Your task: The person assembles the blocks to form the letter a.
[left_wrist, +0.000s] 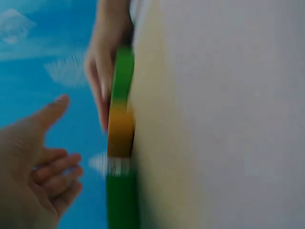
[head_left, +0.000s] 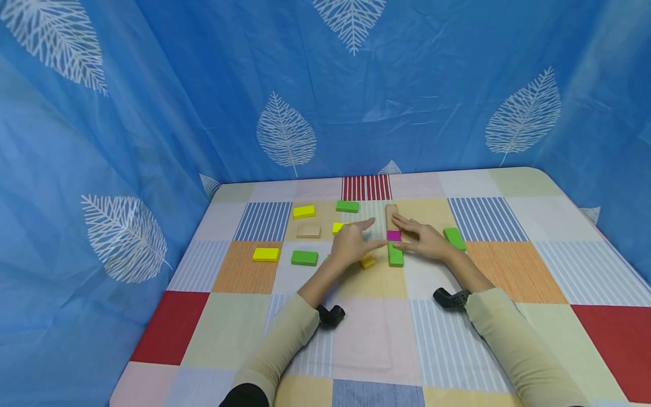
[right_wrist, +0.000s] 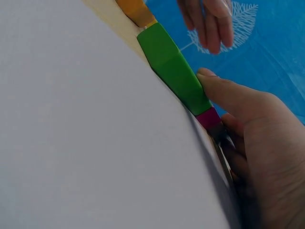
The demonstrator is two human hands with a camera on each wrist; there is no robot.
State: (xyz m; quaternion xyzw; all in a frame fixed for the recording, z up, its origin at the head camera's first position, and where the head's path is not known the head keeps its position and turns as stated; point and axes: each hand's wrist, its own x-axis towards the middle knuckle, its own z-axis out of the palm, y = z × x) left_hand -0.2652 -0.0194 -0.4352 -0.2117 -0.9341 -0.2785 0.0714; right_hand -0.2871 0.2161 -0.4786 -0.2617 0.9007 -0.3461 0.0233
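A natural wood block (head_left: 391, 215), a magenta block (head_left: 394, 235) and a green block (head_left: 395, 258) lie end to end in a column. My right hand (head_left: 426, 240) is along the right side of this column, thumb tip at the green block and fingers by the wood one. In the right wrist view the thumb (right_wrist: 224, 88) rests against the green block's side. To the left, my left hand (head_left: 351, 243) hovers with thumb and fingers spread, holding nothing. Below it is an orange-yellow block (head_left: 367, 262), partly covered by the hand in the head view.
Left of the hands lie yellow blocks (head_left: 266, 255), a plain wood block (head_left: 308, 230) and green blocks (head_left: 304, 258). Another green block (head_left: 454, 238) is beside the right wrist. A patchwork cloth (head_left: 376, 339) covers the table; blue leaf-print curtains (head_left: 407, 85) hang around it.
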